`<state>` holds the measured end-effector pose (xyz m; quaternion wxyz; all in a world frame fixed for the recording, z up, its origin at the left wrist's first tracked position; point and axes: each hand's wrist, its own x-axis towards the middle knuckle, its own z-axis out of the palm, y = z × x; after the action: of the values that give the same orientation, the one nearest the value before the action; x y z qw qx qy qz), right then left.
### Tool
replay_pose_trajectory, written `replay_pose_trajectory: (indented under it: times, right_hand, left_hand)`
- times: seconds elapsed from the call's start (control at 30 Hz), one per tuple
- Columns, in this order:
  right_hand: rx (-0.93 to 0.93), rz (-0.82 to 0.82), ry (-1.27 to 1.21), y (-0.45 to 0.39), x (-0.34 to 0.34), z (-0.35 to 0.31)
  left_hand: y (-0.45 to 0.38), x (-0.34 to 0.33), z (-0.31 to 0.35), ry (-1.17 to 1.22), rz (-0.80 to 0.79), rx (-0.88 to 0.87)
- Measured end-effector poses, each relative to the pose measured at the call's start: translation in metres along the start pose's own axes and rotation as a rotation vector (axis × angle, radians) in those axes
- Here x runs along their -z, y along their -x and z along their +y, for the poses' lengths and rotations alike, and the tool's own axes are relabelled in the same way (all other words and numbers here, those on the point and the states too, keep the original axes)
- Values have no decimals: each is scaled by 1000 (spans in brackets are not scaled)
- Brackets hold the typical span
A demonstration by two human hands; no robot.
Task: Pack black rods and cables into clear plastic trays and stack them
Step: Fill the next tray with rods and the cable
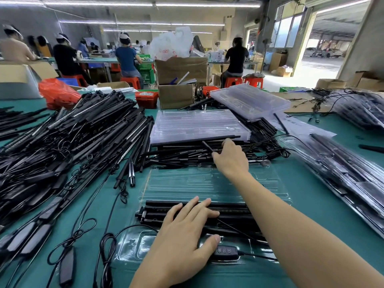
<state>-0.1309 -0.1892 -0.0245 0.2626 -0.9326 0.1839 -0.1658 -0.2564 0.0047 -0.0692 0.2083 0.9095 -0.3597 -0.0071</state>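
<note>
A clear plastic tray (207,183) lies on the green table in front of me. Several black rods (158,210) sit in its near half, with a black cable and its button controller (225,250) at the front edge. My left hand (187,231) lies flat on those rods, fingers spread, thumb by the controller. My right hand (230,156) reaches past the tray into a loose heap of short black rods (178,154), fingers closing on a thin black rod (207,146). A stack of empty clear trays (197,125) stands behind that heap.
A large pile of black rods and cables (72,138) fills the left of the table. Packed trays (342,173) lie at the right, more clear trays (249,100) behind. Cardboard boxes (176,96), a red bin (146,98) and seated workers are at the back.
</note>
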Motion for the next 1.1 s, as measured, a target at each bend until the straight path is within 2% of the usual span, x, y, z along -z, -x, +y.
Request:
replay_pose_trajectory:
  times: [0.13,0.3,0.37,0.53,0.67,0.9,1.1]
  right_hand:
    - [55,3,-110,0,3,6]
    - [109,-109,284,2,6,13]
    - [123,-123,370,1,5,18]
    - [158,-159,399,-1,1,30]
    - [104,-202,411,0,-3,35]
    - [140,-165,406,-3,3,34]
    - [176,-46,385,-5,13,26]
  left_hand:
    - [0,1,1,6,-4,-1]
    - [1,-1,1,16,-8,12]
    - [1,-1,1,20,-7,12]
    - [0,-1,0,18,-5,11]
    - [0,-1,1,10,-4,9]
    - [1,0,2,7,-8,-1]
    - [2,-1,3,13,-14,1]
